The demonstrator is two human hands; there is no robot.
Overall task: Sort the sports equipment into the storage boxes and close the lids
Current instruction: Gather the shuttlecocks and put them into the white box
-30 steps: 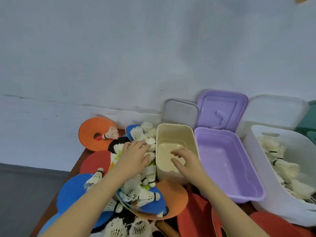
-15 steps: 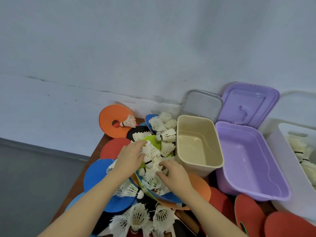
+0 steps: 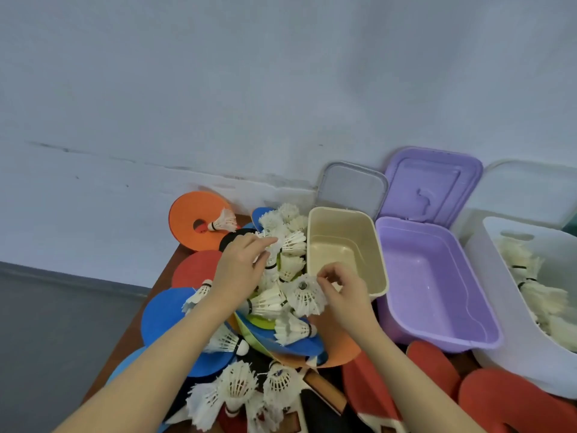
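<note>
Pinching the rim of a white feathered shuttlecock [image 3: 304,296] between curled fingers and thumb, the right hand [image 3: 345,296] held it just beside the near left corner of the cream rectangular plastic box [image 3: 379,270], whose inside looked bare. The left hand [image 3: 239,270] reached into the heap of white shuttlecocks [image 3: 285,242], its fingers bent around one near the top of the pile, though the grip itself was partly hidden. That heap lay on overlapping flat foam discs, among them an orange disc with a centre hole [image 3: 190,220] leaning at the wall with one shuttlecock on it, and a blue disc [image 3: 162,317] under the left forearm. Right of the cream box stood a lilac plastic box [image 3: 487,326], open, with its lilac lid [image 3: 434,185] propped against the wall behind it. A grey translucent lid [image 3: 351,185] leaned behind the cream box. Farther right, a white plastic tub [image 3: 505,348] held more shuttlecocks. Red rounded paddles [image 3: 512,401] lay near the bottom right.
</note>
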